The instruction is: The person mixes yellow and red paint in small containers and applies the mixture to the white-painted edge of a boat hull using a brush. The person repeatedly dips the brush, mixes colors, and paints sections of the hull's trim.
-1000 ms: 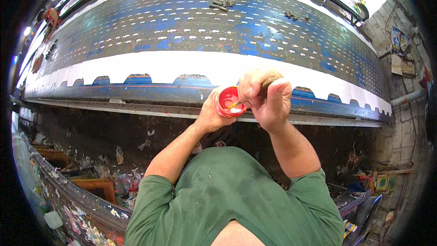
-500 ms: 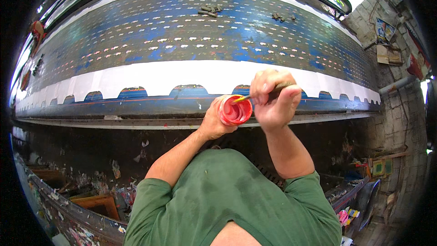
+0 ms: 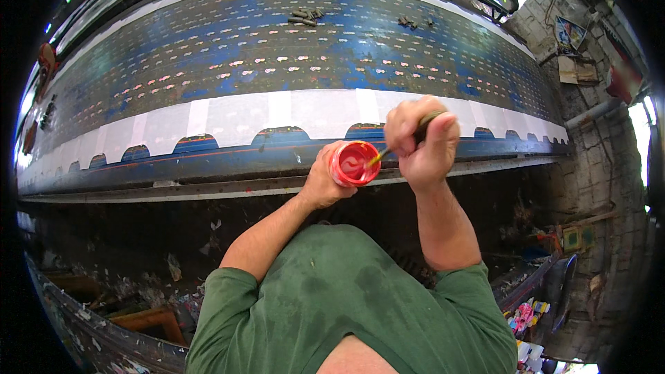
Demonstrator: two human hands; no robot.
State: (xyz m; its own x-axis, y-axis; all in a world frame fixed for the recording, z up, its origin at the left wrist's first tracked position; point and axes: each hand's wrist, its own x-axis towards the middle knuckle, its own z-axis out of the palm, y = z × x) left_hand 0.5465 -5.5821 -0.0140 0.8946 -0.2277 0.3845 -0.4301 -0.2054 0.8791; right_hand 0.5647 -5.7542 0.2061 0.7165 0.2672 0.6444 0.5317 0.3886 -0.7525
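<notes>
My left hand (image 3: 323,181) is wrapped around an open red jar (image 3: 337,172), its mouth tipped up toward me. Pinkish-red paint (image 3: 352,162) coats the inside. In my closed right hand (image 3: 428,156) is a slim stirring stick (image 3: 391,152), dark along its upper part and yellowish near the jar. Its lower end reaches the jar's right rim; whether the tip touches the paint I cannot tell. Both hands are over the near edge of a long printing table (image 3: 228,34), by a white paper strip (image 3: 235,114) with cut-out arches along its side.
Rows of small pale printed shapes cover the blue-and-dark tabletop. Short dark rods (image 3: 303,19) lie near its middle, with smaller dark pieces (image 3: 409,23) to their right. Behind me are a paint-spattered bench (image 3: 97,332) and several small bottles (image 3: 533,353). A block wall stands at right.
The stick has shifted toward the jar's right rim as my right hand moved slightly down. The jar stays in my left hand, and the whole view has turned a little.
</notes>
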